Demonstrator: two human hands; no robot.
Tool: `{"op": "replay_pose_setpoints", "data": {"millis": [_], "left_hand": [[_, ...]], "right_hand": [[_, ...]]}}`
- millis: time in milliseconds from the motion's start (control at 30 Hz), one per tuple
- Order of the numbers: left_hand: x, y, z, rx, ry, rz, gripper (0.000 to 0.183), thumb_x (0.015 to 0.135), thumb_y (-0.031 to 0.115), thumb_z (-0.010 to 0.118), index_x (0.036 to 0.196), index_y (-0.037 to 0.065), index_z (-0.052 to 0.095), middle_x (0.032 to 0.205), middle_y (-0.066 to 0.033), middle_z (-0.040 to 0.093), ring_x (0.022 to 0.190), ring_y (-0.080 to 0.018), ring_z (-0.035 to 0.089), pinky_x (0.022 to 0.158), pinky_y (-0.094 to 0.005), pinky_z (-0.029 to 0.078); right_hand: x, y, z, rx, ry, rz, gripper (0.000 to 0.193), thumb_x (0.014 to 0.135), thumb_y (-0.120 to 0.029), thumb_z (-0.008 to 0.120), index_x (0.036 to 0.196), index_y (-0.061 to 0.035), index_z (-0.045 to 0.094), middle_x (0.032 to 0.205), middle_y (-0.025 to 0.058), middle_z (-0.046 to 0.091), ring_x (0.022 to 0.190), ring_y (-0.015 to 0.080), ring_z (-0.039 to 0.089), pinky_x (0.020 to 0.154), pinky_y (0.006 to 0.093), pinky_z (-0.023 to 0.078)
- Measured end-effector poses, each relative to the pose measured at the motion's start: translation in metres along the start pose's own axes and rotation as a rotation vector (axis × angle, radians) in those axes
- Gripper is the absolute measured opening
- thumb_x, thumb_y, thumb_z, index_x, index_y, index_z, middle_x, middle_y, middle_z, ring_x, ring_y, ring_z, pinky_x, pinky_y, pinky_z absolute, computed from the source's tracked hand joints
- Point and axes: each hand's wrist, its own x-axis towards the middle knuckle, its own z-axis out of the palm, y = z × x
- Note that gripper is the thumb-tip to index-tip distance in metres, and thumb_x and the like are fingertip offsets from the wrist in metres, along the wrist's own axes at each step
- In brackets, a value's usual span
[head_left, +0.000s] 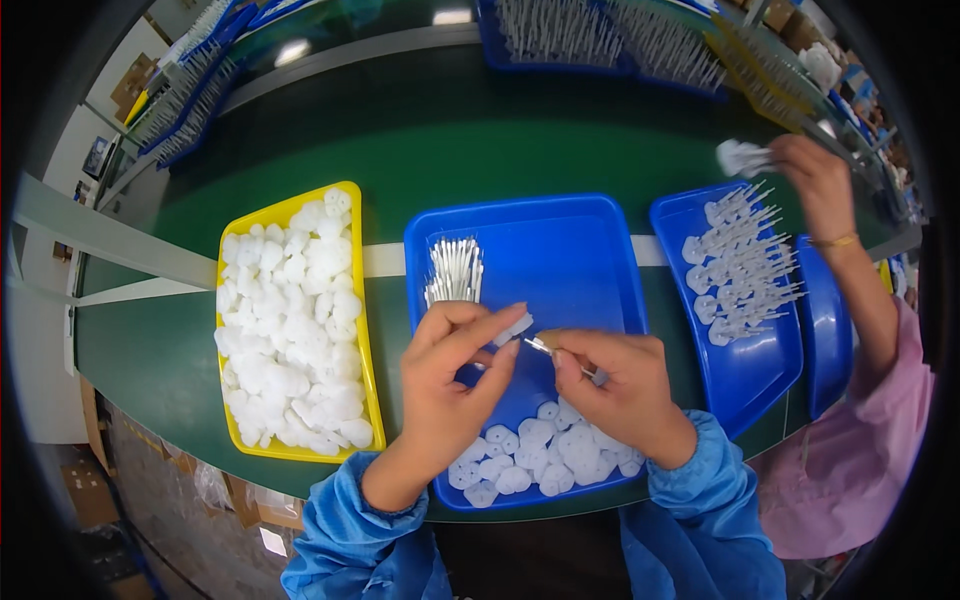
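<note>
Over the blue tray [570, 225] my two hands meet. My left hand [452, 365] pinches a small white plastic disc [512, 330] between thumb and fingers. My right hand [622, 385] grips a thin metal rod [540, 345], its tip close to the disc; whether the two touch cannot be made out. A bundle of white and silver rods [455, 268] lies at the tray's left side, past my left hand. Below my hands, a pile of white scalloped discs [545, 455] covers the near end of the tray.
A yellow tray [372, 385] heaped with white discs stands left. To the right, a blue tray [745, 385] holds rows of discs with rods upright, beside another blue tray [828, 320]. A co-worker's hand [815, 185] holds white pieces above it. Rod-filled trays [555, 68] stand behind.
</note>
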Motion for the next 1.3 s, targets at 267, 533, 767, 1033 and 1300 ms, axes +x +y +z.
{"op": "replay_pose_setpoints", "data": {"millis": [267,533,767,1033,1300], "left_hand": [[-0.001,-0.001,0.000,-0.021,0.026,-0.024,0.039,0.098,-0.014,0.072,0.135,-0.001,0.078,0.127,-0.0100,0.062,0.110,-0.0145,0.071,0.086,-0.0217,0.064],[0.000,0.002,0.001,0.024,-0.034,-0.003,0.040,0.098,-0.012,0.075,0.136,0.000,0.078,0.129,-0.0159,0.075,0.106,-0.0143,0.074,0.084,-0.0237,0.064],[-0.003,0.004,0.003,0.099,-0.028,-0.025,0.046,0.093,-0.009,0.079,0.136,0.005,0.080,0.107,-0.0148,0.083,0.085,-0.0172,0.076,0.074,-0.0264,0.062],[-0.002,0.009,0.001,0.276,-0.027,0.092,0.047,0.090,-0.011,0.080,0.135,0.004,0.080,0.099,-0.0159,0.082,0.080,-0.0165,0.077,0.072,-0.0267,0.061],[-0.009,0.009,0.001,0.225,-0.050,0.004,0.046,0.090,-0.004,0.085,0.135,0.004,0.080,0.102,-0.0150,0.081,0.080,-0.0200,0.076,0.072,-0.0311,0.060]], "right_hand": [[-0.002,0.000,-0.001,0.031,-0.021,0.077,0.020,0.097,-0.008,0.083,0.116,-0.0020,0.082,0.091,0.0114,0.082,0.071,0.0185,0.079,0.062,0.0311,0.061],[-0.002,0.002,0.000,-0.136,-0.017,0.007,0.014,0.096,-0.012,0.086,0.106,-0.0033,0.081,0.081,0.0092,0.079,0.066,0.0219,0.077,0.058,0.0310,0.058],[0.001,0.000,0.001,0.094,-0.052,0.180,0.014,0.096,-0.015,0.086,0.103,-0.0038,0.080,0.075,0.0087,0.076,0.059,0.0205,0.072,0.054,0.0321,0.054],[0.004,-0.005,0.003,-0.514,0.056,-0.280,0.015,0.093,-0.016,0.087,0.101,-0.0053,0.080,0.075,0.0046,0.075,0.059,0.0211,0.070,0.058,0.0352,0.053],[0.006,0.001,0.002,-0.338,0.030,-0.238,0.013,0.093,-0.014,0.086,0.102,-0.0051,0.081,0.079,0.0059,0.078,0.061,0.0232,0.072,0.058,0.0361,0.054]]}}
